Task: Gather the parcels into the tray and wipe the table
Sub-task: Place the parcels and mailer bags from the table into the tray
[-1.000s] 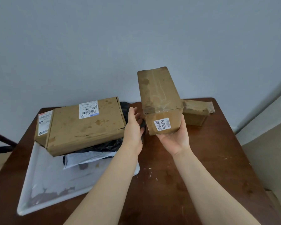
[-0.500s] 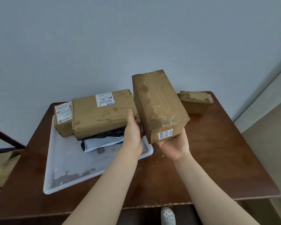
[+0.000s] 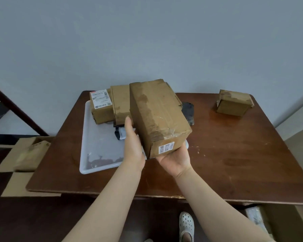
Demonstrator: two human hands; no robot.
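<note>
So the big cardboard box [image 3: 157,116] is up off the table [image 3: 234,163], tilted, with its labelled end toward the camera. It's sandwiched between both hands, over the near right corner of the white tray [image 3: 98,147].

The left hand [image 3: 132,145] is flat against the box's left side, fingers straight. The right hand [image 3: 175,159] is palm up under the near end. Its fingers go underneath the box, so I can't tell how much they curl.

Just past the left fingertips a flat brown box [image 3: 121,102] sits in the tray. Left of that is a small labelled box [image 3: 101,107].

A black bag [image 3: 188,110] pokes out beyond the right hand, behind the held box. Well off to the right of that hand sits a small taped box [image 3: 233,103], near the table's far corner.

Flattened cardboard [image 3: 24,154] is on the floor way left of the left hand. There's a white shoe [image 3: 186,224] between the forearms.
</note>
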